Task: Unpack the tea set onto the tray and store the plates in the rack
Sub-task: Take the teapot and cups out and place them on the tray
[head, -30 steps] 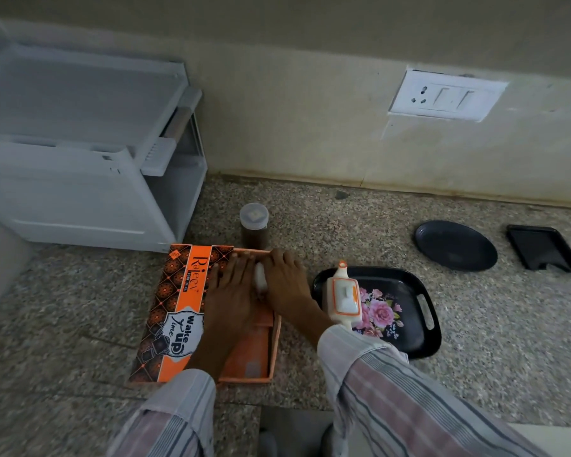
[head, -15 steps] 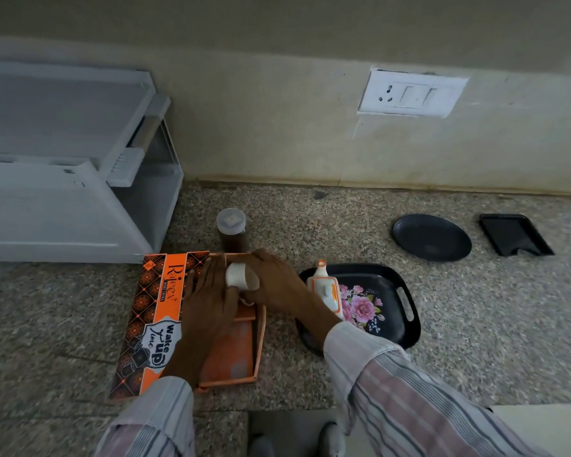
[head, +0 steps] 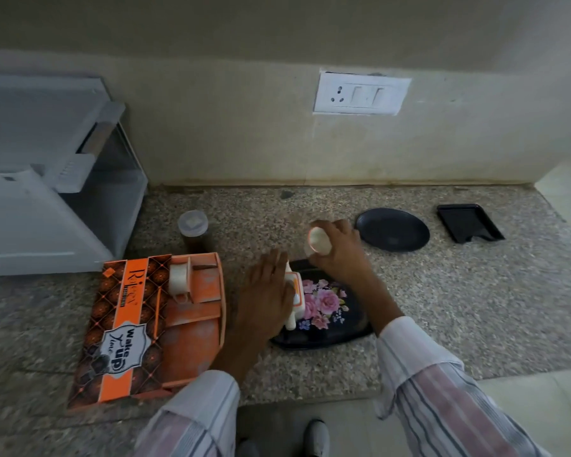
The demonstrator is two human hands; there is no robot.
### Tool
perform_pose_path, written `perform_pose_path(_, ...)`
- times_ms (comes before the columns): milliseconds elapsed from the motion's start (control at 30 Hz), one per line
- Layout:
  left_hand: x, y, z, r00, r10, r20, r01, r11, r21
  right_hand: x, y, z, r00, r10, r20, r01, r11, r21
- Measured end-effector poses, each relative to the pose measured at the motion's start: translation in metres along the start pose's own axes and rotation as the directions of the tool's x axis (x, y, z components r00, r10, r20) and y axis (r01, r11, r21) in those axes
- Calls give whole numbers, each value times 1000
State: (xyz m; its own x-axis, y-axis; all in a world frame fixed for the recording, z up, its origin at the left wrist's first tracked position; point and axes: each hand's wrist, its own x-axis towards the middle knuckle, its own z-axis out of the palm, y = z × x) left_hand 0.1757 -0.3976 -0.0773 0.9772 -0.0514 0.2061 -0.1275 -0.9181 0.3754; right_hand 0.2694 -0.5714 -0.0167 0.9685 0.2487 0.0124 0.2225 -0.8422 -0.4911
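Observation:
An orange tea set box (head: 129, 328) lies open on the granite counter, with one white cup (head: 178, 280) still lying in its insert. My right hand (head: 338, 249) holds a white cup (head: 318, 240) above the far edge of the black floral tray (head: 340, 331). My left hand (head: 266, 301) rests flat, fingers spread, against the white and orange teapot (head: 295, 293) that stands on the tray's left side. A round black plate (head: 393, 229) and a black rectangular plate (head: 468, 222) lie to the right. The white rack (head: 47, 179) stands at the far left.
A lidded jar (head: 193, 230) of dark contents stands behind the box. A wall socket plate (head: 361, 94) sits on the back wall. The counter ends at the right (head: 561, 209) and along its front edge, where my shoes show on the floor.
My right hand lifted a white cup out of the box and carried it right, over the tray. My left hand left the box and moved right to the teapot.

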Motion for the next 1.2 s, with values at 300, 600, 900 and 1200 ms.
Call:
perform_pose_path(300, -3, 19, 34, 993, -28, 116, 23, 999, 49, -15, 76, 24, 973, 206, 105, -198, 977, -82)
perform_pose_path(600, -6, 24, 39, 992, -64, 107, 62, 998, 20, -21, 90, 35, 963, 226, 149, -221, 974, -47)
perform_pose_path(900, -8, 26, 40, 989, -106, 102, 112, 992, -63, -23, 89, 33, 959, 235, 160, -230, 972, -53)
perform_pose_path(1200, -8, 29, 41, 988, -121, 97, 131, 985, -112, -23, 90, 26, 955, 254, 156, -248, 967, -54)
